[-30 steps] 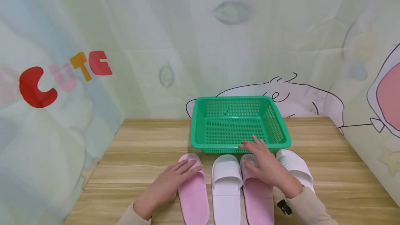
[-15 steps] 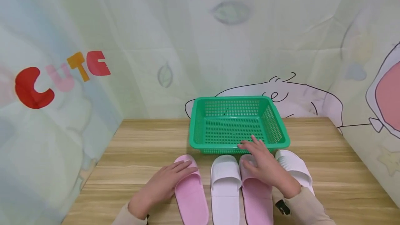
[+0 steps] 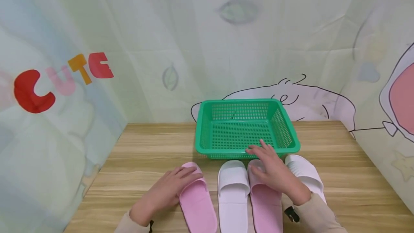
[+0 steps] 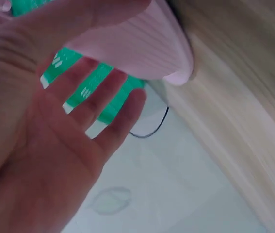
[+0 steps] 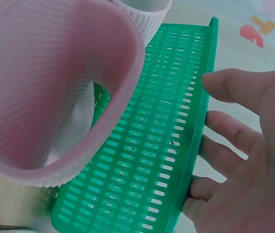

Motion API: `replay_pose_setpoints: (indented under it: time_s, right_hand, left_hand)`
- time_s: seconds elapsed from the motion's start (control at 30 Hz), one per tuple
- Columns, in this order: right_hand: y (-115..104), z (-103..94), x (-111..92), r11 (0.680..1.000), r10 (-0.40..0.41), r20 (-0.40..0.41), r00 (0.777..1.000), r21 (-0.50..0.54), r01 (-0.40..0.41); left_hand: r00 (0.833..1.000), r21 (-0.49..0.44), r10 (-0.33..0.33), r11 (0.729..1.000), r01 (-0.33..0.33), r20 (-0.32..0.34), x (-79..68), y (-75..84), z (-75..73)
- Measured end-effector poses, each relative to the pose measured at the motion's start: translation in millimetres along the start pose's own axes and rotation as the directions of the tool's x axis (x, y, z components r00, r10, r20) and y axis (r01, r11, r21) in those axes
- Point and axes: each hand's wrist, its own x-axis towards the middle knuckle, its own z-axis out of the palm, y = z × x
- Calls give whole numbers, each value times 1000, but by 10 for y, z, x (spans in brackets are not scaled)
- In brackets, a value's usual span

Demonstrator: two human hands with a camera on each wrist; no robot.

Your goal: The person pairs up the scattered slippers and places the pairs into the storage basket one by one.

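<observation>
In the head view my left hand (image 3: 168, 190) lies over the strap of the leftmost pink slipper (image 3: 198, 206), its fingers extended across the top. The left wrist view shows that slipper's pink strap (image 4: 142, 48) between the thumb and the loosely bent fingers. My right hand (image 3: 276, 173) is spread above the other pink slipper (image 3: 266, 208), partly hiding its strap. Its fingertips overlap the front rim of the green basket (image 3: 223, 151). A white slipper (image 3: 233, 200) stands between the pink pair, and another white slipper (image 3: 304, 168) is partly behind the right forearm.
The basket, with perforated walls and floor, stands just behind the slippers on the wooden table (image 3: 155, 146). Printed curtains (image 3: 145, 64) hang along the back and both sides of the tabletop.
My left hand and the leftmost pink slipper have shifted left and slightly nearer, the slipper's toe turning left. The right hand stays over its slipper; the basket has not moved.
</observation>
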Motion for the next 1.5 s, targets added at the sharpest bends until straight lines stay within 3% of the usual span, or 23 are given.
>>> replay_pose_setpoints:
  time_s: [0.17,0.3,0.43,0.57,0.8,0.93,1.27,1.5]
  right_hand:
    - [2,-2,-2,1000,-5,-11,1000,-16,4]
    - [-3,2,-2,1000,-2,-6,1000,-12,2]
    - [-11,11,2,1000,-1,-7,1000,0,1]
    - [-20,12,5,1000,-2,-9,1000,4,2]
    - [-19,20,7,1000,-10,-14,1000,-3,10]
    - [-25,17,11,1000,-7,-10,1000,-3,7]
    - [-51,0,27,1000,4,5,1000,-8,-4]
    - [-25,2,5,1000,-1,5,1000,-18,1]
  left_hand:
    - [1000,-71,8,997,-6,21,-24,-28,-59]
    - [998,-115,-32,993,38,52,-51,1,-87]
    - [997,-155,-55,986,64,60,-70,89,-89]
    - [999,-142,-35,989,40,36,-68,217,-61]
    - [997,-153,-33,987,43,66,-90,409,0]
    - [999,-142,-18,990,23,33,-114,427,65]
    - [991,-48,14,999,-20,-134,-171,468,242]
    - [991,-60,-26,998,19,-131,-188,541,312]
